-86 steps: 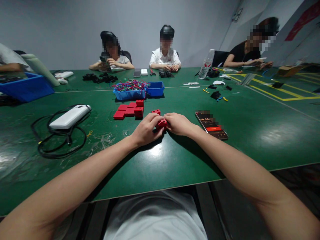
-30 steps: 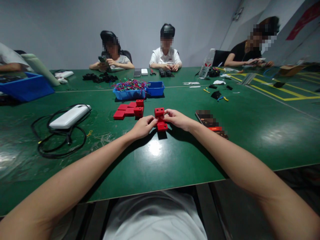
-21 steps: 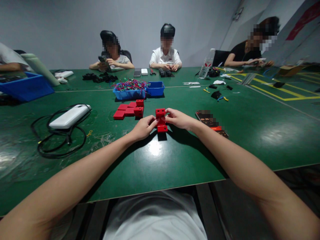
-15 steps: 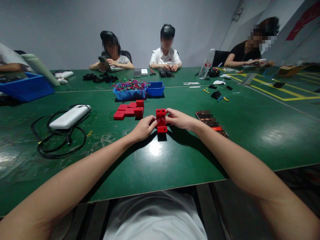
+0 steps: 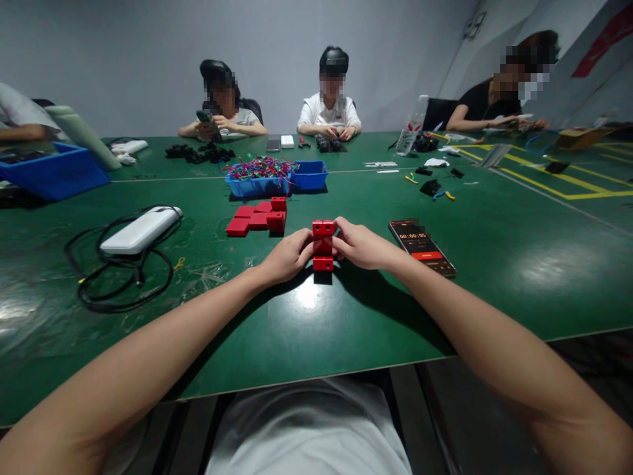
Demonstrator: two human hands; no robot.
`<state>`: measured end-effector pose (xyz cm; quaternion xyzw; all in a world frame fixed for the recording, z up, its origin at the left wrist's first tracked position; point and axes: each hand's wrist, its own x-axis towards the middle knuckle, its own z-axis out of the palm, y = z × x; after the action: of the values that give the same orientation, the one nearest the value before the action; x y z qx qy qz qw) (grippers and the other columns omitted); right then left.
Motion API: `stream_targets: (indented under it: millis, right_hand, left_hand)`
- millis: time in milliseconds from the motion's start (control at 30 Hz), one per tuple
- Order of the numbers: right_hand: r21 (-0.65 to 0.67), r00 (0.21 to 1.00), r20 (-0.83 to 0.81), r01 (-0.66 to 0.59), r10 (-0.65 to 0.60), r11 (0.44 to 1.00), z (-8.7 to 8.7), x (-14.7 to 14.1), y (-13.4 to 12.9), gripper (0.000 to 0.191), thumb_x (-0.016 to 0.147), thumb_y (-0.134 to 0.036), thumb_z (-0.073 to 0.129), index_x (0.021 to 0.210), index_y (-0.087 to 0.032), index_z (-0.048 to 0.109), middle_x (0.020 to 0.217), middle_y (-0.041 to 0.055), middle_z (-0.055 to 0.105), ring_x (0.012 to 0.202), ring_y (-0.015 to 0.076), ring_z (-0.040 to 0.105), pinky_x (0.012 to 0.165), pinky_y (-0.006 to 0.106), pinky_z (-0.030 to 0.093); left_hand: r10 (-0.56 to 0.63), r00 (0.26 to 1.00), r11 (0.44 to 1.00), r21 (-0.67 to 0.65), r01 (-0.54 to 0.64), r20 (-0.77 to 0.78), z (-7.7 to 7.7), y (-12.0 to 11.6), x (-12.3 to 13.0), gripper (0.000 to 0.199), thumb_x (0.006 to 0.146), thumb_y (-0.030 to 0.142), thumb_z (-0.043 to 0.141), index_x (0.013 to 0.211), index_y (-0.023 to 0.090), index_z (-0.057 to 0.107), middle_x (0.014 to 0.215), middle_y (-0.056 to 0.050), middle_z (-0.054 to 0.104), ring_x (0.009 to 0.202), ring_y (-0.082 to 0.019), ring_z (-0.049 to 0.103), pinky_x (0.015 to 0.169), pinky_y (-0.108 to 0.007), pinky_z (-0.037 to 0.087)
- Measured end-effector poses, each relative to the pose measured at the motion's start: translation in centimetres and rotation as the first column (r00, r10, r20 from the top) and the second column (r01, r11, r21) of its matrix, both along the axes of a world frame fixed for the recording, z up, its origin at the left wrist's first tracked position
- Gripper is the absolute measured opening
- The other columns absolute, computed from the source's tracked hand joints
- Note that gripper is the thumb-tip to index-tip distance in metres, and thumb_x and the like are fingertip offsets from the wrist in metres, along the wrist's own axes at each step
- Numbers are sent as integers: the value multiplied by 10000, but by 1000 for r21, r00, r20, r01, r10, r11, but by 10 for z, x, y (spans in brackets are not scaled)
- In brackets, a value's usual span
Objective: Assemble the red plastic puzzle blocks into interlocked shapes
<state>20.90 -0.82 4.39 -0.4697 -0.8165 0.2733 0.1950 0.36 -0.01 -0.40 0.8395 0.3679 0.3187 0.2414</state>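
A red block (image 5: 323, 245) with holes in its upper and lower ends stands upright between my two hands, over the green table (image 5: 277, 330). My left hand (image 5: 288, 254) grips its left side, thumb and fingers pressed to it. From the right, my right hand (image 5: 359, 244) pinches the opposite side. The fingertips behind the block are hidden. Whether its lower end touches the table I cannot tell. Beyond my left hand lies a group of red blocks (image 5: 252, 219), some flat and two with holes showing.
Blue bins (image 5: 260, 186) sit farther back, one heaped with coloured wires. A white power bank (image 5: 142, 231) with a looped black cable (image 5: 123, 308) lies left. A phone (image 5: 422, 248) showing a timer lies right. Pliers (image 5: 444, 196) and a bottle (image 5: 411, 128) are beyond. Several people sit around the table.
Both hands and the red block between them have come slightly nearer to me. The view has shifted a little. The phone's timer screen shows more fully now.
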Motion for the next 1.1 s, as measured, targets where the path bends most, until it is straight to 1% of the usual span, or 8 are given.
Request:
stream_targets:
  millis: [100, 200, 333, 467, 600, 867, 1100]
  right_hand:
    - [-15, 998, -63, -28, 27, 999, -7, 1, 3, 87, 963, -237, 456, 894, -230, 404, 752, 18, 669, 684, 179, 651, 650, 276, 438]
    - [-22, 991, -125, -55, 52, 998, -12, 2, 10, 32, 960, -240, 447, 940, -219, 435, 742, -6, 662, 674, 161, 644, 669, 275, 448]
    - [-58, 978, -194, -85, 73, 995, -16, 2, 14, 69, 958, -277, 454, 971, -210, 462, 711, -29, 647, 647, 147, 635, 653, 269, 455]
    - [-90, 967, -244, -94, 69, 991, -16, 2, 13, 97, 952, -305, 481, 960, -210, 469, 696, -35, 637, 636, 145, 639, 642, 269, 462]
    - [-105, 963, -259, -101, 71, 989, -16, 2, 13, 111, 953, -316, 492, 955, -207, 467, 699, -31, 631, 640, 146, 641, 647, 274, 467]
    - [-121, 959, -278, -85, 49, 989, -16, 1, 13, 173, 933, -364, 544, 906, -213, 465, 675, -40, 627, 621, 139, 629, 635, 271, 465]
    - [-120, 960, -275, -84, 48, 989, -16, 0, 14, 151, 938, -350, 519, 912, -213, 462, 690, -36, 624, 635, 143, 629, 655, 279, 465]
  left_hand:
    - [16, 1000, 1000, -15, -16, 7, 1, 0, 0, 276, 980, 355, 416, 1064, 159, 591, 1042, -110, 684, 969, -239, 651, 893, -381, 503]
    - [37, 999, 999, -16, -37, -2, 1, 0, 0, 289, 986, 367, 399, 1020, 153, 590, 994, -111, 684, 921, -238, 652, 858, -379, 506]
    - [60, 998, 998, 12, -59, -29, 1, 0, 1, 276, 992, 370, 383, 985, 170, 573, 950, -90, 680, 851, -216, 638, 794, -352, 496]
    - [62, 998, 997, 38, -60, -34, 2, -1, 0, 293, 1003, 374, 337, 956, 178, 549, 895, -70, 656, 809, -203, 622, 754, -334, 485]
    - [51, 998, 998, 30, -50, -23, 3, -2, -1, 340, 1016, 394, 288, 922, 177, 533, 862, -65, 637, 778, -195, 602, 740, -327, 474]
    - [55, 998, 998, 35, -55, -17, 3, -3, 0, 349, 1016, 398, 291, 879, 183, 529, 831, -51, 627, 749, -183, 587, 727, -310, 466]
    - [41, 999, 999, 33, -41, 3, 5, -3, -1, 348, 1015, 397, 297, 857, 185, 522, 820, -47, 617, 744, -179, 582, 725, -302, 461]
